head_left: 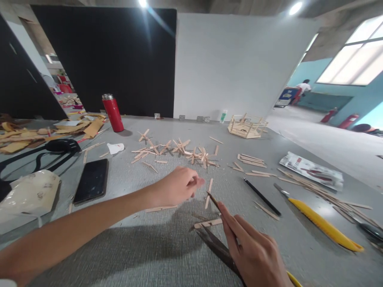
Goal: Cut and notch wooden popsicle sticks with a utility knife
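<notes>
One thin dark tool (213,200) is sitting pinched in the right hand (254,247), its tip overlapping a wooden stick (210,186) that is lying on the gray table (164,263) between the hands. The left hand (179,183) is showing curled fingers just beside; whether it is holding anything cannot be told. Crossed sticks (204,157) are lying beyond.

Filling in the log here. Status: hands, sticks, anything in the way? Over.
Left hand curled, grip unclear. Right hand holding thin tool, tip by wooden stick. Dark blades close beside right hand, possibly in the way.
</notes>
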`<state>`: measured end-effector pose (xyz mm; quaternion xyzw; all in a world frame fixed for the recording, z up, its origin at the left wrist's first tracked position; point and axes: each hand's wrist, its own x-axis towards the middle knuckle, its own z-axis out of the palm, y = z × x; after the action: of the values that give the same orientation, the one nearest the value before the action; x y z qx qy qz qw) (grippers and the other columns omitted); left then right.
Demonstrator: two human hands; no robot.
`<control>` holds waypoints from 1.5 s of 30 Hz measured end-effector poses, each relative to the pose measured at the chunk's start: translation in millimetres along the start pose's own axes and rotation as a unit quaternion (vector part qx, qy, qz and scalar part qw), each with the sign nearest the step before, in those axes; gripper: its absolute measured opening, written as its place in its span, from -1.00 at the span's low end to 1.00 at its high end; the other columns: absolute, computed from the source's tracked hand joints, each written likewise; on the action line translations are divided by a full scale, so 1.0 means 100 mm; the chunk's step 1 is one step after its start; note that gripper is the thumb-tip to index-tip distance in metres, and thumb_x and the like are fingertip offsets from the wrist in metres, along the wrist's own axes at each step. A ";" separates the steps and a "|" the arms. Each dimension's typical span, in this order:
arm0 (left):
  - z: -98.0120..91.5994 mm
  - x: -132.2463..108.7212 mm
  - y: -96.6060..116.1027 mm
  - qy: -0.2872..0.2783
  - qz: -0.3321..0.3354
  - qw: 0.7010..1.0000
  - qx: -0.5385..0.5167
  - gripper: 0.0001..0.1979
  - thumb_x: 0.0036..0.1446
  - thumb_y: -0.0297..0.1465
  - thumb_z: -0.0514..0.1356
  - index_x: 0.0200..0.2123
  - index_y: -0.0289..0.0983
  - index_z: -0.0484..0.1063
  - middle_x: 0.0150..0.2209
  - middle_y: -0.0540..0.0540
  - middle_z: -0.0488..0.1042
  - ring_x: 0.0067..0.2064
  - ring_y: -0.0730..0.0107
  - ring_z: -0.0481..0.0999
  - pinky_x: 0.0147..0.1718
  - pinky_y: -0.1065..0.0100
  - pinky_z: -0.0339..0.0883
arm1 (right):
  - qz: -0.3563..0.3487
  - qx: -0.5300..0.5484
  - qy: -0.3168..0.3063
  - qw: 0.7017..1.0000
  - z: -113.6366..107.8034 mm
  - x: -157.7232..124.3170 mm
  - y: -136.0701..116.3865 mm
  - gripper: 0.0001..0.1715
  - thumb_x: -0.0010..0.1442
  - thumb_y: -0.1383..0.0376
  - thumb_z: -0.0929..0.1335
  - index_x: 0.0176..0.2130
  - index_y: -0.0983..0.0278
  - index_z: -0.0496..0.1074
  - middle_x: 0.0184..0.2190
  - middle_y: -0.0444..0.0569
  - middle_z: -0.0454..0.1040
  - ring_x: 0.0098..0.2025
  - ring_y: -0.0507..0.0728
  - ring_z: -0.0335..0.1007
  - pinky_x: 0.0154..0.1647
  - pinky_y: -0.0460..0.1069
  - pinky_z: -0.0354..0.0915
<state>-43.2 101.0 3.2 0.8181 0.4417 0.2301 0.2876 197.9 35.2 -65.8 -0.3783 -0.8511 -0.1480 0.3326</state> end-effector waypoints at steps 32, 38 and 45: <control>0.09 -0.01 0.08 0.004 0.049 0.999 0.015 -0.54 0.35 -0.42 0.08 -0.65 -0.24 0.16 -0.69 0.10 0.21 -0.66 0.57 0.10 -0.56 0.39 0.04 | -0.113 -0.038 -0.096 0.988 -0.04 0.11 -0.14 -0.12 0.29 0.65 0.08 0.47 0.54 -0.37 -0.41 -0.07 0.42 -0.55 0.07 0.40 -0.60 -0.03 0.29; 0.08 -0.03 0.16 0.001 0.054 0.998 0.041 -0.53 0.36 -0.43 0.07 -0.63 -0.22 0.07 -0.70 0.16 0.02 -0.63 0.54 -0.07 -0.50 0.34 0.02 | -0.084 -0.006 -0.125 0.989 -0.10 0.01 -0.13 -0.13 0.29 0.63 0.09 0.49 0.48 -0.28 -0.32 0.01 0.49 -0.47 0.08 0.45 -0.52 -0.03 0.36; 0.09 0.00 0.09 0.006 0.049 0.998 0.044 -0.52 0.36 -0.41 0.08 -0.65 -0.24 0.08 -0.69 0.12 0.16 -0.62 0.56 0.04 -0.46 0.35 0.05 | -0.087 -0.015 -0.130 0.988 -0.08 0.03 -0.15 -0.14 0.29 0.64 0.09 0.48 0.51 -0.31 -0.35 -0.02 0.46 -0.52 0.07 0.41 -0.57 -0.02 0.32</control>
<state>-32.6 95.0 2.7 0.8493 0.4123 0.2288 0.2373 189.1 22.4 -58.2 -0.3243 -0.9142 -0.1389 0.1993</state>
